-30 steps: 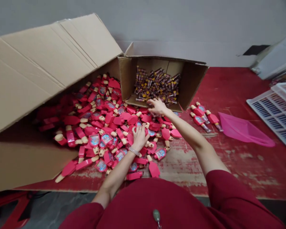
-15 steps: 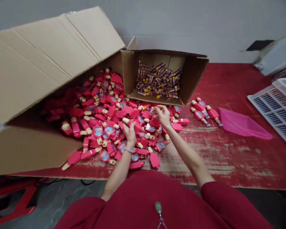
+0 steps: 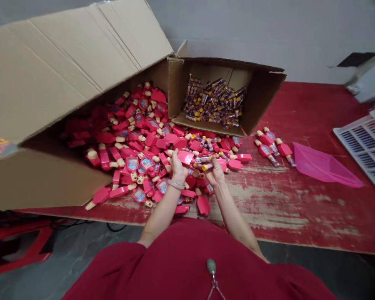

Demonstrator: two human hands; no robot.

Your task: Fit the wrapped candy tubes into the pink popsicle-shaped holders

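Over the front of the heap, my left hand (image 3: pixel 178 171) is closed on a pink plastic toy (image 3: pixel 185 157), whose flat end faces right. Beside it, the fingers of my right hand (image 3: pixel 217 175) pinch a small clear tube (image 3: pixel 203 159) with a yellow cap and dark contents. The tube's left end meets or nearly meets the toy; contact cannot be made out. A second yellow-capped tube (image 3: pixel 207 166) shows just below, at the same fingers. Under both hands lies a heap of pink toys (image 3: pixel 146 163) with beige tops, several with blue picture fronts.
A large cardboard box (image 3: pixel 68 62) lies on its side, toys spilling out. Next to it a smaller box (image 3: pixel 176 89) holds many tubes. Rightward on the red table (image 3: pixel 300 200) are several toys with tubes attached (image 3: pixel 265 150), a pink scoop (image 3: pixel 325 164) and a white slatted basket (image 3: pixel 362 141).
My right hand has come back toward me from the heap near the small box, bringing tubes to the toy in my left hand. The view has shifted slightly.
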